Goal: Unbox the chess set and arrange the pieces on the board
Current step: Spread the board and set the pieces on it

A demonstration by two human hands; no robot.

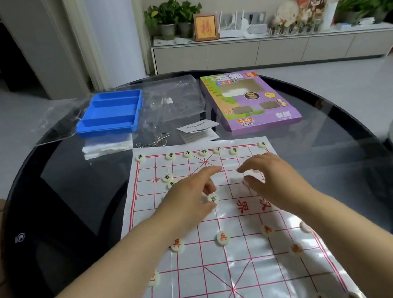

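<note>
Fingers (208, 188) of left hand (187, 198) pinch a piece (214, 198) on the board (210, 275).

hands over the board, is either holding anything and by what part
The left hand pinches a dark-lettered piece by its rim, between thumb and a curled finger. The right hand is too blurred to tell.

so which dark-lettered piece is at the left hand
The lone mid-board piece, between the left hand's thumb and finger; the other pieces sit farther up.

Board (210, 275) on the table (69, 194), pieces (223, 237) along its near and far edges; behind it, tray (110, 131) left, box (256, 113) right.
</note>
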